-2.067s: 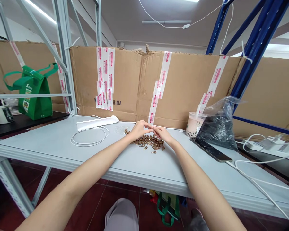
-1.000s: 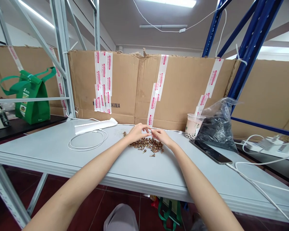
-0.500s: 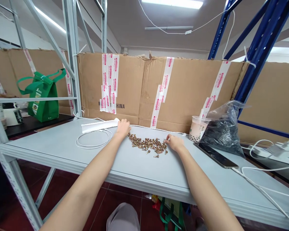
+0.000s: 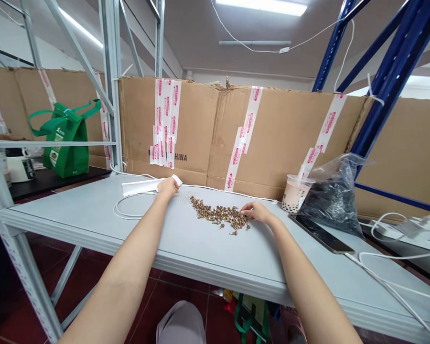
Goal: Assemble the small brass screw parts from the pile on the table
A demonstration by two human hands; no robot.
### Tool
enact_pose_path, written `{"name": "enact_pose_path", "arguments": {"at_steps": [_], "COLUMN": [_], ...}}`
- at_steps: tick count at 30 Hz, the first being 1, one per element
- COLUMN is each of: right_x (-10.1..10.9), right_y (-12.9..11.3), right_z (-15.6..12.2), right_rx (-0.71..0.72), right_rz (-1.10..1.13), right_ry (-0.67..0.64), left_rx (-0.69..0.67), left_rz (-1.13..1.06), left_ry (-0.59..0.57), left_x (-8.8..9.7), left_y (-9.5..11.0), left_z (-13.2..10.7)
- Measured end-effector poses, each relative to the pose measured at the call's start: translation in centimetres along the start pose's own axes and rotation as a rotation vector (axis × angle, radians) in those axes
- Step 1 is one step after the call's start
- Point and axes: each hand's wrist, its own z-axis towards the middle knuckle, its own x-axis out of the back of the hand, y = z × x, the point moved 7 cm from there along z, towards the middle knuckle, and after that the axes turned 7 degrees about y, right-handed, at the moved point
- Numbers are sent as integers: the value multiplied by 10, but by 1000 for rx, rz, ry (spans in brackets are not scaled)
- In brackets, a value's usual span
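A loose pile of small brass-coloured screws (image 4: pixel 218 213) lies on the grey tabletop (image 4: pixel 200 243). My right hand (image 4: pixel 257 211) is at the pile's right end, thumb and fingertips pinched together on the screws; whatever is between them is too small to make out. To the left of the pile, my left hand (image 4: pixel 168 187) has its fingers curled together, their tips mostly hidden. Beside it, faint clear bits or clear plastic (image 4: pixel 183 197) lie on the table. A folded white strip (image 4: pixel 139 187) extends behind and left of that hand, near a coiled white cable (image 4: pixel 123 210).
At the right stand a bubble-tea cup (image 4: pixel 295 193), a clear bag with dark contents (image 4: pixel 335 200) and a phone (image 4: pixel 320 233) with white cables. Cardboard (image 4: pixel 193 124) walls the back. A green bag (image 4: pixel 66 148) stands on the left shelf, beyond metal posts.
My left hand has moved left, away from the screws toward the white strip, and the clear material beside it now shows. My right hand has shifted slightly left over the pile's edge.
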Motion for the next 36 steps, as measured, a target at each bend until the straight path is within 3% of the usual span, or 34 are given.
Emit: {"name": "enact_pose_path", "arguments": {"at_steps": [5,12,17,25,31,34,36], "right_x": [2,6,8,20,31,24,17], "right_y": [5,6,7,1,-15,-36,-52], "right_z": [1,3,3,-3,-5,-8,-12], "right_rx": [-54,85,62,0,97,221,300], "right_rz": [178,-8,-88,-278,-159,-17,71], "right_ry": [-32,-87,-45,107,269,263,249], "left_rx": [-11,6,-14,-74,-100,-122,-167], "left_rz": [-15,10,37,116,149,71,-149], "left_ry": [-52,-174,-183,-105,-5,42,78], "left_x": [-1,-4,-7,-5,9,13,12], "left_y": [-2,-6,-4,2,9,28,53], "left_z": [-1,-1,-2,-2,-5,-9,-15]}}
